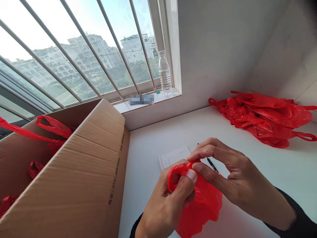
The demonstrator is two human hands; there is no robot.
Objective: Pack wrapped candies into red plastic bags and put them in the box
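Observation:
A red plastic bag [203,205] hangs from both hands above the white table. My left hand [170,198] is closed round its gathered top, the thumb pressed on the plastic and a loop of the bag standing out by the fingers. Thumb and forefinger of my right hand [225,168] pinch the same gathered part from the other side. Behind the hands lie a white notebook [170,158] with print on it and a dark pen [212,164], both partly covered.
A large cardboard box [99,158] with red bags inside stands open at the left. More red plastic bags [262,115] lie heaped at the table's back right. On the windowsill stands a clear bottle [165,76] beside a blurred bluish item [140,99].

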